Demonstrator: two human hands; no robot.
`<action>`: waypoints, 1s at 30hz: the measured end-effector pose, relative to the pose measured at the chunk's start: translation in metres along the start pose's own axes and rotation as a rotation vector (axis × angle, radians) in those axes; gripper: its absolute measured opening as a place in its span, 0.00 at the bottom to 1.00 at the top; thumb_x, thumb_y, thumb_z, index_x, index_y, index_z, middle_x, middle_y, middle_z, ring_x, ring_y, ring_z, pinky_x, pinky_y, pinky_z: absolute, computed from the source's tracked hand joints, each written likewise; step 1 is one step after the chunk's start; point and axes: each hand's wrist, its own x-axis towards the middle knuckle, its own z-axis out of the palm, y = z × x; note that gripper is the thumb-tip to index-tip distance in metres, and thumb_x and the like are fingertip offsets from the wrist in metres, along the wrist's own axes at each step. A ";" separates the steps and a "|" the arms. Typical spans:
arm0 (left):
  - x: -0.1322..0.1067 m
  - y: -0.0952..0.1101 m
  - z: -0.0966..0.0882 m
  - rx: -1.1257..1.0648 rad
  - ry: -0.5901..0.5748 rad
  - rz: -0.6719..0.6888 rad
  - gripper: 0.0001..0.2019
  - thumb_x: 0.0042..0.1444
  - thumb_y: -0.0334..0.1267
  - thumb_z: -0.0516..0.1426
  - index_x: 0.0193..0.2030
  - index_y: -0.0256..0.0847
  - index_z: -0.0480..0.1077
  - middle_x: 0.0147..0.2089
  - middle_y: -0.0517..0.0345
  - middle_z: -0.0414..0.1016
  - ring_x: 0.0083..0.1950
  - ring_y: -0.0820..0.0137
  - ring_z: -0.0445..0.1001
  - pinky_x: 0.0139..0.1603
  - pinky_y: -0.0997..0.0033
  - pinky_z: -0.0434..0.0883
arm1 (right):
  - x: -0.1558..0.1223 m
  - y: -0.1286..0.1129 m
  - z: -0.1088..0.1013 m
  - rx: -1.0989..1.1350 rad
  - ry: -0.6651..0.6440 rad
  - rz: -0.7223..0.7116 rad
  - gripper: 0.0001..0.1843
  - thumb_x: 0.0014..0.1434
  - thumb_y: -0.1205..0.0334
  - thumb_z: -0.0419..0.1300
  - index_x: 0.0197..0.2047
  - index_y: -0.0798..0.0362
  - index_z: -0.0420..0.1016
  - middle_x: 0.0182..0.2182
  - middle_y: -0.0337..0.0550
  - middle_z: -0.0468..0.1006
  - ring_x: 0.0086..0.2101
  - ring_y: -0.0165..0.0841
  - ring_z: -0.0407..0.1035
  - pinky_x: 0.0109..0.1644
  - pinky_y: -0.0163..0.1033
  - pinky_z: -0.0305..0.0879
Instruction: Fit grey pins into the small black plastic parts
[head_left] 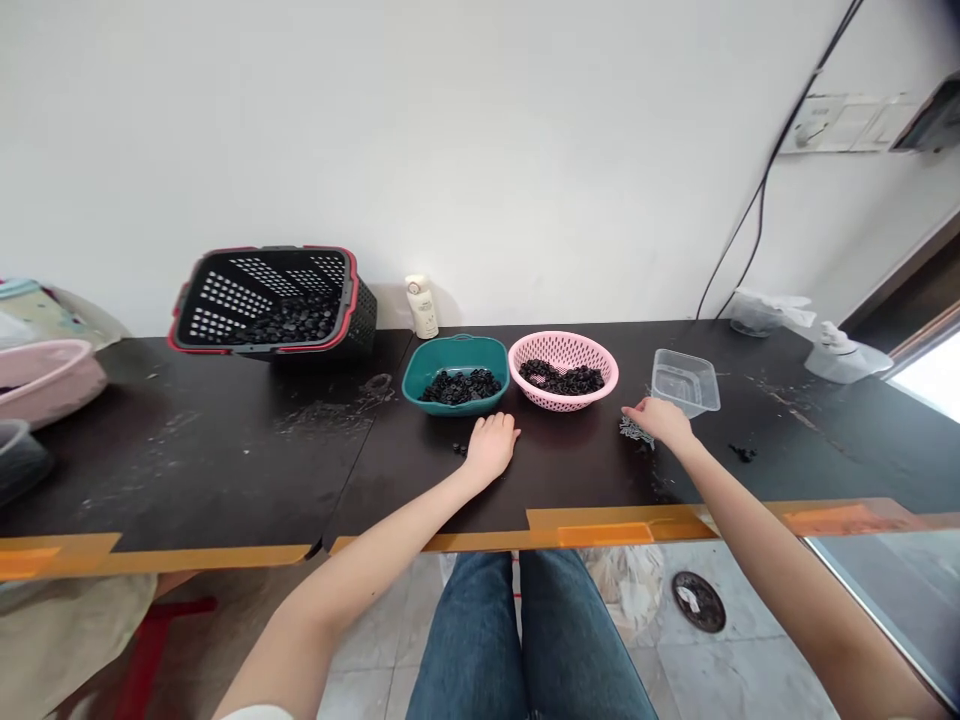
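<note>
The left hand (491, 447) rests on the dark table (562, 470), just in front of the teal bin (459, 352), its fingers bent down toward the surface; whether they hold anything cannot be told from above. A few loose black bits (460, 450) lie right beside it, on its left. The right hand (660, 420) is over a small heap of grey bits (636, 433) on the table, thumb and fingers drawn together at the heap's far edge; the fingertips are too small here to say for sure whether a bit is pinched between them. The clear tub (699, 385) stands just behind that hand, which covers part of its near side. Between the hands and farther back is the pink basket (559, 403), round and full of holes, with black parts (571, 381) in its bottom. It stands close against the right end of the teal bin, which also holds a layer of black parts. To the right of the right forearm lies another small black clump (743, 454). Farther left, a black crate (366, 315) with a red rim sits tilted, many more black parts inside, and a white bottle (422, 308) stands between crate and bin, near the wall (480, 150).
</note>
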 end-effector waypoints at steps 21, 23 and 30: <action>-0.044 -0.022 -0.037 -0.519 0.007 -0.013 0.08 0.61 0.40 0.52 0.41 0.40 0.67 0.39 0.54 0.70 0.41 0.66 0.68 0.44 0.66 0.63 | -0.043 -0.029 -0.032 0.552 -0.204 -0.356 0.19 0.57 0.46 0.53 0.35 0.54 0.73 0.28 0.45 0.76 0.24 0.30 0.66 0.26 0.34 0.59; -0.034 -0.001 -0.029 -0.930 -0.092 -0.043 0.11 0.57 0.44 0.57 0.41 0.40 0.67 0.35 0.59 0.69 0.34 0.71 0.67 0.38 0.71 0.64 | -0.063 -0.053 -0.032 0.809 -0.325 -0.511 0.20 0.56 0.43 0.55 0.35 0.53 0.72 0.25 0.41 0.73 0.20 0.27 0.61 0.23 0.33 0.56; 0.001 0.022 0.005 -1.709 -0.025 -0.350 0.24 0.55 0.60 0.51 0.27 0.38 0.61 0.21 0.65 0.59 0.22 0.78 0.58 0.26 0.76 0.59 | -0.084 -0.141 0.016 1.095 0.103 -0.889 0.10 0.58 0.52 0.58 0.34 0.50 0.71 0.41 0.47 0.73 0.41 0.37 0.68 0.37 0.40 0.66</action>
